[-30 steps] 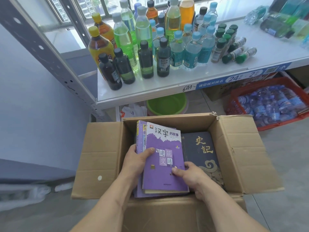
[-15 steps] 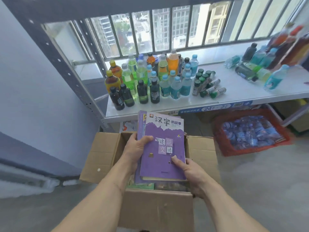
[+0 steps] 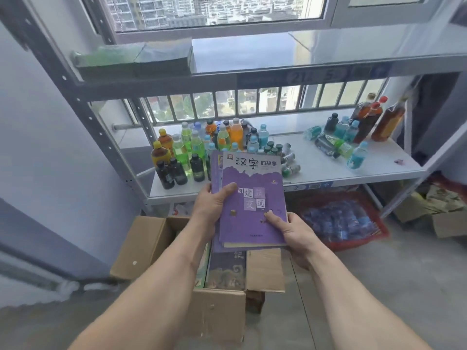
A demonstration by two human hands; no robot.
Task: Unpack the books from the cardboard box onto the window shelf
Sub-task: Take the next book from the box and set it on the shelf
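A small stack of purple books (image 3: 251,198) is held in the air above the open cardboard box (image 3: 151,241). My left hand (image 3: 213,205) grips the stack's left edge with the thumb on the cover. My right hand (image 3: 290,232) holds the lower right corner. Inside the box a dark book with a swirl pattern (image 3: 226,270) and a green one beside it still show. The window shelf (image 3: 290,56) runs across the top of the rack, and two books (image 3: 141,58) lie flat on its left end.
The rack's middle shelf (image 3: 328,168) carries many drink bottles (image 3: 202,150), some lying down at the right. A red crate of water bottles (image 3: 341,221) sits on the floor under it. Another cardboard box (image 3: 442,218) stands at the far right. A slanted rack post (image 3: 83,102) rises at the left.
Both hands have lifted the purple books out of the box and up in front of the middle shelf. My view has tilted up, so the window shelf now shows.
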